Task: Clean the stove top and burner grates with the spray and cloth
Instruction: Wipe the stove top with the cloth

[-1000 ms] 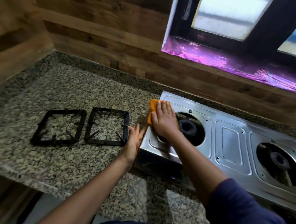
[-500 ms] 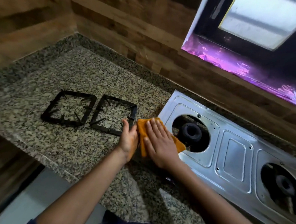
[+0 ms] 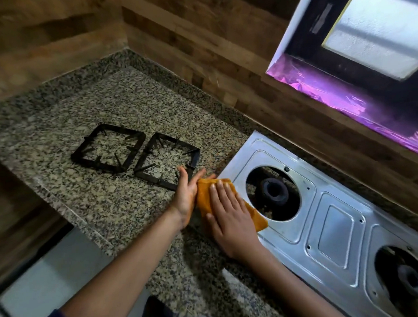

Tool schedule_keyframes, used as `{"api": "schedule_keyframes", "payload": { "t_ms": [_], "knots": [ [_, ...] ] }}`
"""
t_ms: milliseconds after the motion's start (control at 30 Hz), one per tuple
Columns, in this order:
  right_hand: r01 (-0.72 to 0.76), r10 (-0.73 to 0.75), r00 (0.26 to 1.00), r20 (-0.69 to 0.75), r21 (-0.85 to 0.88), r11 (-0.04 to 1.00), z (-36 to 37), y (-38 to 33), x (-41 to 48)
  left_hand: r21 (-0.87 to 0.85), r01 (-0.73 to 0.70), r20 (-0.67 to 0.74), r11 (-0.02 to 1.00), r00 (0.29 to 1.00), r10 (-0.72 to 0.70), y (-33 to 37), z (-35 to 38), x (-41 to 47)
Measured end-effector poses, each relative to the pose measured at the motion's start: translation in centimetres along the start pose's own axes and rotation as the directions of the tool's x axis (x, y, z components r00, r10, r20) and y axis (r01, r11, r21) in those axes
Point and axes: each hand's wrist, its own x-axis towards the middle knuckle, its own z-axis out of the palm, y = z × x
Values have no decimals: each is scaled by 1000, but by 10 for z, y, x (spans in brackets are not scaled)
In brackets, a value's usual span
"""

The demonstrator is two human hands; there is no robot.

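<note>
A steel stove top point(image 3: 332, 227) lies on the granite counter, its two burner wells bare. My right hand point(image 3: 230, 213) presses flat, fingers straight, on an orange cloth point(image 3: 204, 195) at the stove's near left corner. My left hand point(image 3: 186, 191) stands edge-on with straight fingers against the stove's left end, touching the cloth. Two black burner grates point(image 3: 108, 148) point(image 3: 166, 158) lie side by side on the counter left of the stove. No spray bottle is in view.
Speckled granite counter point(image 3: 83, 189) runs into a corner of wood-panelled wall point(image 3: 197, 50). A window sill lit purple point(image 3: 345, 98) sits behind the stove. The counter's front edge point(image 3: 73, 226) drops to a grey floor at lower left.
My right hand has slid the cloth from the back of the left burner surround to the stove's near left corner. My left hand has closed in against the cloth. The camera has swung left.
</note>
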Motion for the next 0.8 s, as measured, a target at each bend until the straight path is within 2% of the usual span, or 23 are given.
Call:
{"api": "schedule_keyframes", "payload": {
  "t_ms": [100, 200, 300, 367, 433, 567, 633, 700, 733, 800],
  "knots": [
    [-41, 42, 999, -21, 8, 999, -1, 15, 20, 123, 4, -23, 992, 1000, -1, 2, 4, -4],
    [-212, 213, 975, -57, 27, 977, -3, 38, 68, 247, -24, -40, 969, 999, 35, 3, 8, -7],
    [-327, 327, 945, -14, 23, 945, -14, 56, 101, 329, -30, -45, 944, 998, 48, 3, 9, -4],
    [-314, 314, 949, 3, 15, 949, -14, 54, 99, 324, -14, -58, 946, 998, 35, 6, 11, -3],
    [-234, 234, 972, 0, 0, 972, -9, 42, 79, 329, -15, -65, 944, 997, 38, 7, 12, 2],
    [-96, 95, 995, -24, -30, 995, -9, 46, 67, 389, -96, -129, 916, 979, 157, 7, 36, 13],
    [-122, 121, 992, -28, -36, 992, -14, 64, 86, 563, -142, -151, 814, 951, 270, 6, 48, 20],
    [-191, 190, 982, -25, -43, 981, -22, 87, 109, 738, -166, -101, 654, 931, 351, 5, 56, 27],
    [-226, 226, 974, -8, -45, 973, -26, 98, 120, 815, -184, -35, 549, 931, 363, 4, 58, 31],
    [-273, 274, 961, 24, -63, 960, -37, 123, 136, 948, -223, 136, 228, 929, 344, 3, 63, 42]
  ]
}}
